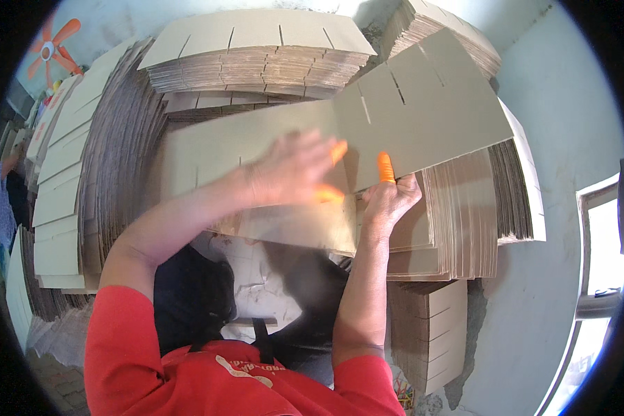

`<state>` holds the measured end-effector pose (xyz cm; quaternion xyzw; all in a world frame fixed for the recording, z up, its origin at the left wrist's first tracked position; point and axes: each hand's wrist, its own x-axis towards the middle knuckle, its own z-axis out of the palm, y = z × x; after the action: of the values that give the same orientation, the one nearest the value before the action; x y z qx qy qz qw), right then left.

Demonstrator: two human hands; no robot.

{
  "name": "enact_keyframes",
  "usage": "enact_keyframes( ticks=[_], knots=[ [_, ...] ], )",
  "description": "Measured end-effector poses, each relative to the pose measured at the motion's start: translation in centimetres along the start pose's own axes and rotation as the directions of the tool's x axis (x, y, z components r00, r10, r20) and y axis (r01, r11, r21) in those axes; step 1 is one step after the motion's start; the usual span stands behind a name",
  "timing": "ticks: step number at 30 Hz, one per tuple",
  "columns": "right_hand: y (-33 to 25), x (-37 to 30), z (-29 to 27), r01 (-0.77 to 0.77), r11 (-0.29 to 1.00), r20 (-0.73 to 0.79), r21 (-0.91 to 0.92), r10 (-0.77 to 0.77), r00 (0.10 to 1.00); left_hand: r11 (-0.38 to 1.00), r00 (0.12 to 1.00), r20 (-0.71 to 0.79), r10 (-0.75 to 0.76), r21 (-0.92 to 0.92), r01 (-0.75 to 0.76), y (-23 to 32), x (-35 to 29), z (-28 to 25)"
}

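A long flat cardboard sheet (423,111) with cut slots lies across my lap and the piles in front of me. My left hand (291,170), blurred, presses flat on the sheet's middle, fingers spread, orange caps on its fingertips. My right hand (388,197) grips the sheet's near edge, an orange-capped finger on top of it. More sheets (291,229) of the same kind lie under the top one.
Tall stacks of slotted cardboard surround me: one ahead (256,59), one at the left (69,166), one at the right (464,222), a smaller one by my right knee (430,333). A pale wall (568,139) and a window (603,277) are on the right. An orange fan (52,48) hangs at the upper left.
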<state>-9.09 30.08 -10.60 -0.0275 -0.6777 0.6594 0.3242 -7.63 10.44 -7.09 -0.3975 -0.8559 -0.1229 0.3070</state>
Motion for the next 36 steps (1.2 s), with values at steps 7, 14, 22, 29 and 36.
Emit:
enact_keyframes(
  ticks=[7, 14, 22, 29, 36],
  knots=[
    [0.2, -0.6, 0.7, 0.031, 0.997, 0.100, -0.076, -0.023, 0.995, 0.776, 0.955, -0.130, -0.267, 0.558, 0.293, -15.4, 6.0, -0.7],
    [-2.2, -1.3, 1.2, -0.106, 0.979, 0.124, 0.173, 0.085, 0.989, 0.867, 0.930, 0.168, -0.327, 0.445, 0.224, -19.4, 8.0, 1.2],
    [-2.0, -1.6, 1.3, -0.045, 0.995, 0.141, 0.086, 0.033, 0.989, 0.925, 0.999, -0.024, -0.025, 0.377, 0.032, -24.2, 5.7, -2.6],
    [-2.8, -1.2, 0.4, -0.181, 0.980, 0.075, 0.079, 0.175, 0.982, 0.778, 0.936, 0.350, 0.037, 0.578, -0.247, -14.5, 5.8, -1.8],
    [-2.5, -1.3, 0.2, -0.172, 0.970, 0.107, 0.171, 0.156, 0.982, 0.823, 0.981, 0.151, 0.120, 0.538, -0.183, -15.2, 4.5, -1.5]
  ],
)
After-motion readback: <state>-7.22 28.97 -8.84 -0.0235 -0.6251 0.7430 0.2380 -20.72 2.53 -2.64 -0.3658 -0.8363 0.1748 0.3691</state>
